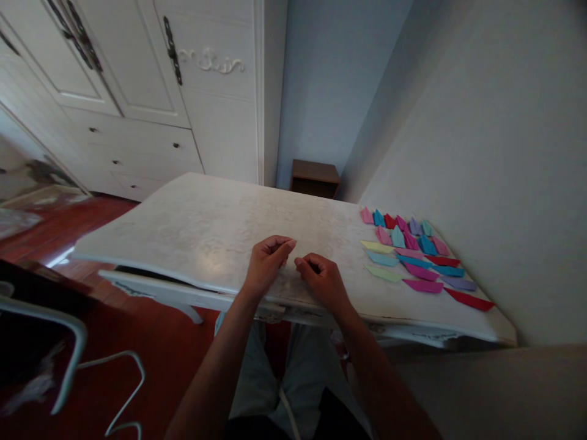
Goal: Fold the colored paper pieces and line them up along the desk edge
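Note:
My left hand (268,263) is above the front middle of the white table, its fingers curled in and the thumb against the forefinger. Just to its right, my right hand (322,281) is closed in the same way, a small gap between the two. Nothing shows in either hand. Several folded paper pieces lie to the right of my right hand. The far rows are pointed shapes like small boats, among them a pink one (383,235) and a blue one (427,245). Nearer ones lie flat and long, such as a magenta piece (422,286) and a red piece (468,299).
The white table (220,214) has a partly pulled-out drawer (169,288) at its front left. A wall (513,183) runs along its right end. Behind are a white wardrobe (224,116) and a low brown cabinet (316,171). A white metal frame (76,330) is at lower left.

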`<state>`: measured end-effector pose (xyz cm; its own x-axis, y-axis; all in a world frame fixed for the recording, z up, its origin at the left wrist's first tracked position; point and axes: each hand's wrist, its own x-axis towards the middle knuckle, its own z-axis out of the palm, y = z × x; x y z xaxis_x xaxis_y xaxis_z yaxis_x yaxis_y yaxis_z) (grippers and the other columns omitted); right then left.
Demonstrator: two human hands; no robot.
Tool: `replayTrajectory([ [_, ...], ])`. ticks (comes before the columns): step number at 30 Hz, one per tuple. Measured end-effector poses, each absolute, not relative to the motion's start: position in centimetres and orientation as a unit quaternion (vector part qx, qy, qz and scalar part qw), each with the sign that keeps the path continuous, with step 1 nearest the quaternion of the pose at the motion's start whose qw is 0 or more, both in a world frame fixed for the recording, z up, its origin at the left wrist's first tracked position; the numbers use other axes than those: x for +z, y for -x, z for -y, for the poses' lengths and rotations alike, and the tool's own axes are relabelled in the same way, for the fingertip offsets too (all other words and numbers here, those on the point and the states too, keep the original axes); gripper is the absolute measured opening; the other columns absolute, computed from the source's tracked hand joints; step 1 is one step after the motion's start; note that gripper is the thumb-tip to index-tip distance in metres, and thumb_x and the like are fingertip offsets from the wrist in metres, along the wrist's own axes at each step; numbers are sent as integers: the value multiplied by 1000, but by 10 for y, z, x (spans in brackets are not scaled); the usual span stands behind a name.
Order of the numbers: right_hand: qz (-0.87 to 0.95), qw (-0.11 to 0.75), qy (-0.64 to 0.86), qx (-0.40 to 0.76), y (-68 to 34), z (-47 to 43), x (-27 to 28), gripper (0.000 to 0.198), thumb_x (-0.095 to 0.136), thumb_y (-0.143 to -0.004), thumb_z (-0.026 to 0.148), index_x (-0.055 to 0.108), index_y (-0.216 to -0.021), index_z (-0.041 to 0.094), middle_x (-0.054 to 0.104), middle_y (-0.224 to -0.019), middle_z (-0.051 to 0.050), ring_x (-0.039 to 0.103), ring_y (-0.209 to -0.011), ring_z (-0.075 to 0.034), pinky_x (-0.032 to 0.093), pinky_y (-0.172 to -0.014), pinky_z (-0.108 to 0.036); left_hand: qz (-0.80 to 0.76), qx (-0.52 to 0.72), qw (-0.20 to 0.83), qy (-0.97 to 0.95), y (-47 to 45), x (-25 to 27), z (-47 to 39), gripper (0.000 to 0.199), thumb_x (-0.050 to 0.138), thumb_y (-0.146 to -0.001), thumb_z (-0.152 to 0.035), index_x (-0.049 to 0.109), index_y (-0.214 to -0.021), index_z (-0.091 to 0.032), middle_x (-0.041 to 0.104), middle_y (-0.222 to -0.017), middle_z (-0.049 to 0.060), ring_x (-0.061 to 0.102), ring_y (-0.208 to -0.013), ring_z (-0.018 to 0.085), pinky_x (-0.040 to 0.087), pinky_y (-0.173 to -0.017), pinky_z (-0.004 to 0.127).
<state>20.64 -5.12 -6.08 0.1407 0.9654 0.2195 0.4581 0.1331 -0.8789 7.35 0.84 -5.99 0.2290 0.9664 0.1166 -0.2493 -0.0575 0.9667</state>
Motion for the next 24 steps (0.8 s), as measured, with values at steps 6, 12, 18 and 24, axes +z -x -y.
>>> replayTrajectory([
  [6, 610, 457, 588, 269, -205, 51, -60, 32, 54, -87, 40, 60, -67, 17, 57, -61, 1, 50, -59, -13, 37, -58, -24, -340, 514, 599, -511, -73, -66, -12, 22, 74, -74, -36, 70, -80, -15, 50, -51, -5, 39, -47, 5, 27, -45, 17],
  [12, 610, 459, 587, 269, -207, 52, -61, 30, 54, -88, 39, 61, -68, 17, 57, -61, 1, 51, -60, -12, 37, -58, -24, -342, 518, 603, -501, -73, -65, -12, 23, 74, -74, -36, 69, -80, -15, 49, -51, -5, 37, -46, 5, 26, -45, 18],
  [18, 615, 455, 587, 265, -207, 53, -62, 30, 54, -88, 39, 61, -68, 17, 58, -61, 1, 51, -59, -12, 37, -58, -24, -341, 521, 611, -489, -74, -64, -11, 23, 75, -73, -37, 68, -79, -15, 47, -49, -6, 35, -44, 5, 23, -43, 18],
  [24, 621, 455, 584, 259, -207, 53, -63, 30, 54, -88, 39, 61, -68, 18, 58, -61, 1, 51, -59, -13, 37, -58, -24, -342, 524, 617, -477, -74, -62, -10, 24, 75, -72, -37, 67, -80, -15, 47, -48, -6, 35, -43, 5, 22, -42, 18],
])
